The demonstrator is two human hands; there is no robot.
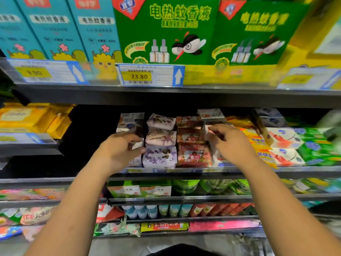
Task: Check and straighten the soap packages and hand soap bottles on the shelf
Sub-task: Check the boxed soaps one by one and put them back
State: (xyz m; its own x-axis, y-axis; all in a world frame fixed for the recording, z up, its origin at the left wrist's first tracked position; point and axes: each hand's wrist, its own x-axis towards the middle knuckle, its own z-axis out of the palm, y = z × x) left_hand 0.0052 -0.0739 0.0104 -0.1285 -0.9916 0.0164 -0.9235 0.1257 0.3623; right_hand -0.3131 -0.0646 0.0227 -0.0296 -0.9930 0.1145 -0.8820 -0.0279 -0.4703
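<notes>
On the middle shelf (pixel 184 172) we count three lilac soap packs (pixel 160 141) stacked beside three red soap packs (pixel 191 144) — both between our hands. Our left hand (pixel 120 150) pinches a white box (pixel 137 145); our right hand (pixel 232 143) grips a second box (pixel 207 131).

Bright, even store light on green cardboard boxes (pixel 166 30), crisp at centre; motion blur smears the yellow carton (pixel 313 34) at right, wide-angle distortion bows the dark metal shelf edge (pixel 166 94), deep shadow beside lilac flowered soap packages (pixel 159 157).
</notes>
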